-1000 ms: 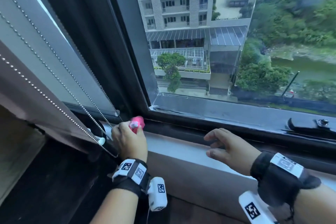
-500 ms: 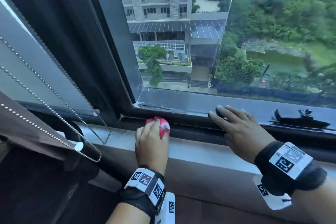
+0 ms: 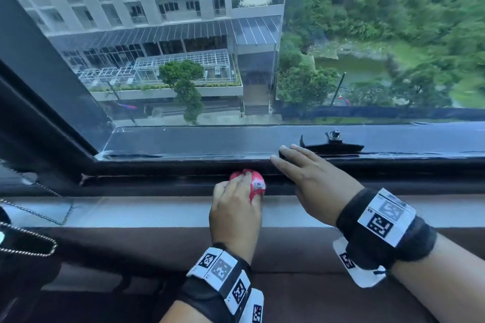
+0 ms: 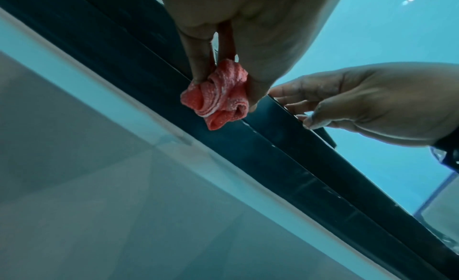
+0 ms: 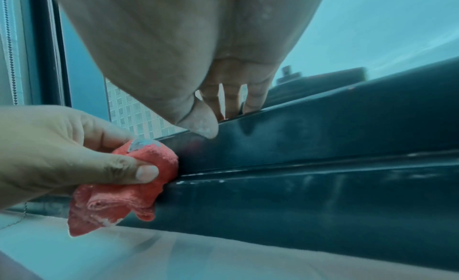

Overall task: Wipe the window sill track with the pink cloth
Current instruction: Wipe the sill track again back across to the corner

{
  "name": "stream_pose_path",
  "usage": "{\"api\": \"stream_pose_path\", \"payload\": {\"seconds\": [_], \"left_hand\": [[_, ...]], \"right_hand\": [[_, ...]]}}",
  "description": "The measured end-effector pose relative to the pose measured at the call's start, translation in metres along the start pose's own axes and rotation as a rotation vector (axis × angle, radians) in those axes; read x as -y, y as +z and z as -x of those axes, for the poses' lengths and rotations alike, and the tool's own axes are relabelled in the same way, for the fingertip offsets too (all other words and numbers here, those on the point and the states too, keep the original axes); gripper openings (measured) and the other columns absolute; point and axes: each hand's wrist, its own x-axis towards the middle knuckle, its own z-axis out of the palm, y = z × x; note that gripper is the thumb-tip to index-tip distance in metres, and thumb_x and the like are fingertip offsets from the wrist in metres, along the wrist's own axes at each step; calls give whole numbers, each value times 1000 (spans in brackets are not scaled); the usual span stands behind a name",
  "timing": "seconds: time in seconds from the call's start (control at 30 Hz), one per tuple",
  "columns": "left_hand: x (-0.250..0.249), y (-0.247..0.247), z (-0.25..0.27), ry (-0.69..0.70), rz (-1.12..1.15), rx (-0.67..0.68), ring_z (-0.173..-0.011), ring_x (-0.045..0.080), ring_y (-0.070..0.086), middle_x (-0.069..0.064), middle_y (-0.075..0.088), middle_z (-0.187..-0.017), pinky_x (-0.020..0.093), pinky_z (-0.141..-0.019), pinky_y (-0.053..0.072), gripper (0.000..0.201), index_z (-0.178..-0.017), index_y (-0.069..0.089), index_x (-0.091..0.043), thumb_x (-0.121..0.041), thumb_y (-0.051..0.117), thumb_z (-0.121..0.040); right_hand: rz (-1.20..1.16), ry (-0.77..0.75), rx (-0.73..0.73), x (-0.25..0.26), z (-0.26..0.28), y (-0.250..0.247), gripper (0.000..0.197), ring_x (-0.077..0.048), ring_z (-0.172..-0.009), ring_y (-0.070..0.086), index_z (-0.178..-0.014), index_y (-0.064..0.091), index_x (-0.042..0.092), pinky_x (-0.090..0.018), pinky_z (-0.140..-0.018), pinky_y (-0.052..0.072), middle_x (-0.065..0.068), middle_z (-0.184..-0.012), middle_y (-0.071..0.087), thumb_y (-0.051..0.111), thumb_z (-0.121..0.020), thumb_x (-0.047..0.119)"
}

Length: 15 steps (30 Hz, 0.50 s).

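on track (image 3: 157, 181): left hand (image 3: 236, 214) grips pink cloth (image 3: 253, 183) (bunched)

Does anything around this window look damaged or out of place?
Only wear: pale chipped specks dot the groove of the dark window track beside the pink cloth. The left hand holds the cloth bunched; nothing spilled.

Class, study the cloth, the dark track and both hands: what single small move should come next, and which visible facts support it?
Probably lift the right hand off the window frame first. The left hand grips the bunched pink cloth pressed against the track, and the right hand rests with straight fingers on the frame just to its right, so it likely blocks a stroke that way.
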Motion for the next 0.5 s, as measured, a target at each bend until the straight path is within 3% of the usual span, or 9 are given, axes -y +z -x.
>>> {"api": "stream_pose_path", "payload": {"seconds": [0.1,0.33,0.5], "left_hand": [[-25,13,3,33,12,26,-104,21,59,-7,71,-113,29,-91,48,40,-120,69,-18,-24,75,-81],[-54,25,4,40,4,43,-105,21,60,-6,72,-113,29,-88,49,39,-120,70,-19,-26,75,-82],[-74,35,4,64,37,95,-109,20,57,-7,70,-117,28,-92,46,38,-123,68,-21,-28,70,-86]], "right_hand": [[-24,-8,-27,-16,18,0,69,-26,-140,33,-144,38,13,-41,-115,30,-8,-150,39,51,-77,0],[69,21,-69,-45,44,-5,69,-30,-130,46,-138,46,6,-36,-111,24,-12,-141,49,60,-70,2],[78,58,-110,-59,56,-10,68,-29,-124,47,-135,48,5,-35,-109,33,-12,-135,53,60,-68,3]]}}
